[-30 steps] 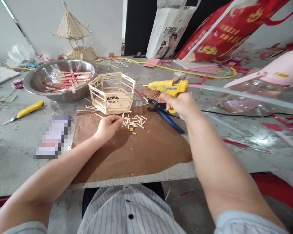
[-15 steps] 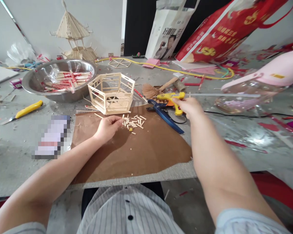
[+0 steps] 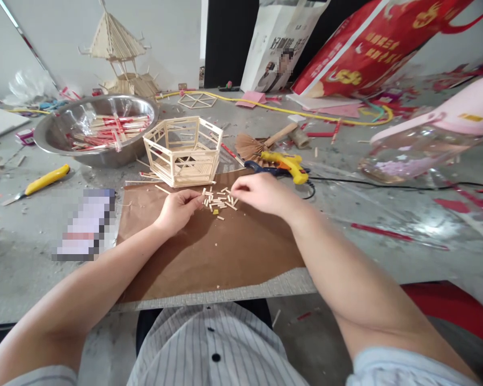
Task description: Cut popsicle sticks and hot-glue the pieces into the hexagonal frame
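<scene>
A small pile of short cut wooden sticks (image 3: 219,200) lies on a brown paper sheet (image 3: 225,252). My left hand (image 3: 177,210) rests beside the pile with fingers curled in a pinch; what they hold is hidden. From the other side my right hand (image 3: 261,194) reaches the pile, fingertips pinched at the sticks. Just behind the pile stands a hexagonal frame of wooden sticks (image 3: 183,151). A yellow glue gun (image 3: 285,163) lies on the table behind my right hand, over blue-handled pliers (image 3: 261,169).
A steel bowl (image 3: 56,134) with red-tipped sticks sits at the back left, a stick pagoda model (image 3: 115,59) behind it. A yellow-handled knife (image 3: 40,182) lies left. A pink-capped clear bottle (image 3: 422,142), a black cord, red bags and scraps crowd the right.
My right hand lowered the glue gun, laid it on the table and moved left to the pile of cut sticks. My left hand stayed put.
</scene>
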Available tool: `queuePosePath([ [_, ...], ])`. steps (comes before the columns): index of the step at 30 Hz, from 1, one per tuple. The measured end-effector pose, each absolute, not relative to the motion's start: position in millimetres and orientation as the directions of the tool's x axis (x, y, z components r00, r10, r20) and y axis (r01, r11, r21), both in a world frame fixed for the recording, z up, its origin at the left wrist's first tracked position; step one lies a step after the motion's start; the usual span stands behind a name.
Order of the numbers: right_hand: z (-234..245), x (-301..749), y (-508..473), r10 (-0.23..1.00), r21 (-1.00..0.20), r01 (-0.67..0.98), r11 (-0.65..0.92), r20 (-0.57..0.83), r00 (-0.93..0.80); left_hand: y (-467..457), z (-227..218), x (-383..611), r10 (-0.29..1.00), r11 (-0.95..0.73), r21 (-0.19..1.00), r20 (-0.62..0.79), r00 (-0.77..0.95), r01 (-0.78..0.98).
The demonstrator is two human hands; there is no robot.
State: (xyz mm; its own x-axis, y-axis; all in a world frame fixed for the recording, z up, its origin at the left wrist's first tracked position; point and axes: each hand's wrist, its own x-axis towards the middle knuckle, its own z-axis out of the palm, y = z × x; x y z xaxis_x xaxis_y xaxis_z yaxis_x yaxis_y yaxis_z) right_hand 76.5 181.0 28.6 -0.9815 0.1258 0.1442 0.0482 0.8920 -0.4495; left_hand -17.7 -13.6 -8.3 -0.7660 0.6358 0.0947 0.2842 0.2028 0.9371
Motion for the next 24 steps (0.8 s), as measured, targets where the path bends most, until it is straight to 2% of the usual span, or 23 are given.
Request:
queuePosePath([
  [2, 24.7, 74.2, 164.8, 0.012, -0.398, -0.008, 0.917, 0.048, -0.999, -13.3, -7.6, -17.3, 0.634, 0.208, 0.935, 0.096, -0.768, 0.289],
  [4, 19.0, 71.5, 158.3, -0.019, -0.331, -0.018, 0.943, 0.001, -1.0, -13.3, -7.6, -17.4, 0.635, 0.211, 0.932, 0.098, -0.766, 0.295],
  [10, 9.7, 68.6, 159.1, -0.023, -0.154, -0.017, 0.988, -0.034, -0.999, -13.9, -11.5, -19.7, 0.638, 0.234, 0.918, 0.104, -0.763, 0.32],
  [14, 10.6, 70.8, 158.0, -0.036, -0.143, -0.031, 0.989, -0.033, -0.999, -13.7, -11.1, -18.8, 0.643, 0.214, 0.925, 0.109, -0.758, 0.315],
  [17, 10.3, 70.2, 157.9, -0.048, -0.263, -0.043, 0.964, -0.011, -0.999, -13.6, -9.5, -17.3, 0.641, 0.196, 0.933, 0.11, -0.759, 0.301],
  [19, 8.5, 67.9, 155.9, 0.007, -0.457, -0.011, 0.89, 0.038, -0.999, -13.5, -8.9, -16.7, 0.638, 0.182, 0.937, 0.118, -0.761, 0.298],
  [20, 7.2, 66.3, 153.7, 0.056, -0.589, 0.008, 0.808, 0.063, -0.996, -13.5, -8.7, -16.4, 0.635, 0.175, 0.939, 0.123, -0.762, 0.297],
  [22, 3.6, 62.5, 146.5, 0.189, -0.847, 0.032, 0.531, 0.081, -0.979, -13.4, -8.2, -15.9, 0.629, 0.165, 0.942, 0.129, -0.767, 0.293],
  [24, -0.4, 59.0, 136.8, 0.308, -0.982, 0.024, 0.189, 0.036, -0.951, -13.2, -7.4, -15.2, 0.619, 0.157, 0.944, 0.136, -0.774, 0.291],
])
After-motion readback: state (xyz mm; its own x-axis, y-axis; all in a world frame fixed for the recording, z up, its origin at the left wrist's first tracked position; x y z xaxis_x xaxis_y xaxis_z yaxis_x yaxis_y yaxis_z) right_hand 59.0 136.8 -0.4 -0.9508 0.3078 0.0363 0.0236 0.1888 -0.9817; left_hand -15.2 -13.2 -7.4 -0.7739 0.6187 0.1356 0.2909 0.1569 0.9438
